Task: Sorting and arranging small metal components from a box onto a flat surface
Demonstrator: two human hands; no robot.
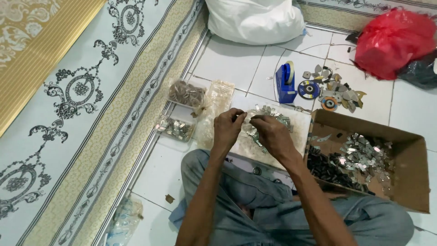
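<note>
I sit cross-legged on a white tiled floor with a pale board point(298, 130) in front of my knees. A heap of small shiny metal pieces point(272, 114) lies on the board. My left hand point(229, 128) and my right hand point(272, 133) meet over the near edge of that heap, fingers pinched together on small metal pieces between them. What exactly sits between the fingertips is too small to make out.
An open cardboard box point(409, 159) at my right holds shiny metal bits and dark parts. Clear bags of parts point(175, 127) lie left of the board. A blue tape dispenser point(286, 82), discs, a white sack point(255, 20) and a red bag point(393, 41) sit beyond. A patterned mat point(82, 100) covers the left.
</note>
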